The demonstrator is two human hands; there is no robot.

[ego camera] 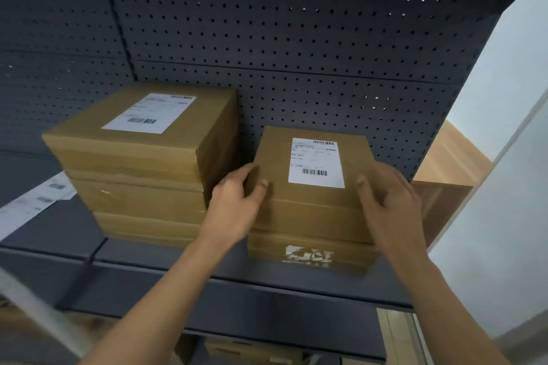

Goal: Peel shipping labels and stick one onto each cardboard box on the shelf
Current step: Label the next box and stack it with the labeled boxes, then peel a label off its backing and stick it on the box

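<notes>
Two hands (234, 207) gripping box (274, 154) sides, thumbs atop

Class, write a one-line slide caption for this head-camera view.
The left hand and right hand grip the labelled top box of the right stack on a shelf.

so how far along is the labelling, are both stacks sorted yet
Done: the left top box carries the left label, and the right top box carries the right label.
In hand: the left hand and right hand grip the right top box at its front corners.
Left: the lower boxes show no intact label, their tops hidden; spare label sheets lie at far left.
</notes>
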